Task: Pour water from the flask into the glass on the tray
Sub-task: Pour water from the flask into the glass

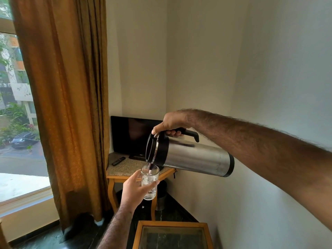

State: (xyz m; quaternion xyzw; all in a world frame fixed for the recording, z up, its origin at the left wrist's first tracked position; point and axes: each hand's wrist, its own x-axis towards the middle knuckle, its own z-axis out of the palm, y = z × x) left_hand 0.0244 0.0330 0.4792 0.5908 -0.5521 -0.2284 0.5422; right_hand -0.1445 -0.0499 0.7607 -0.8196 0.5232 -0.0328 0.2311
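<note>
My right hand (170,124) grips the black handle of a steel flask (194,157), which lies tipped almost level with its black spout end down to the left. A thin stream of water runs from the spout into a clear glass (150,182). My left hand (136,190) holds that glass in the air just under the spout, fingers wrapped around its left side. The glass is partly filled with water. No tray shows in this view.
A corner table (124,169) with a stone top carries a dark TV (133,135) and a remote (118,161). A glass-topped wooden table (172,234) sits below at the bottom. An orange curtain (68,105) hangs left, beside a window (16,114). Walls close in right.
</note>
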